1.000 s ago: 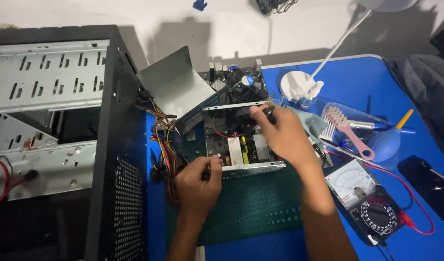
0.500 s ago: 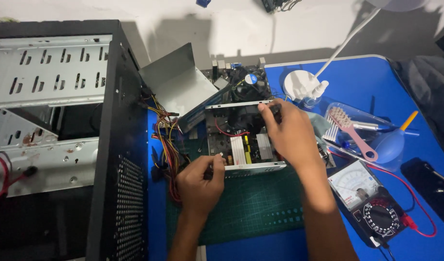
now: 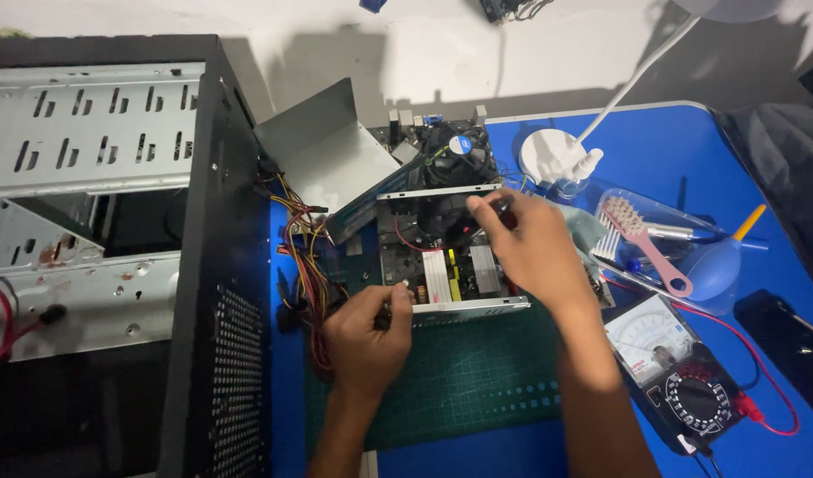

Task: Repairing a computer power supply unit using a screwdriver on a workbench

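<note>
Leaning over the opened power supply [image 3: 442, 257] on the green cutting mat [image 3: 460, 381], the person pinches a small tool, too small to identify, in the left hand [image 3: 367, 341] at its front edge. The right hand [image 3: 530, 248] has its grip closed on something inside, hidden by fingers. A slip could bridge components, or snag the wire bundle [image 3: 305, 257] alongside.

Your left hand [image 3: 367, 341] sits low, knuckles up, fingers curled tight with thumb and forefinger pinched together. Your right hand [image 3: 532, 248] reaches further forward, palm down, fingertips bunched, forearm running back toward you.
</note>
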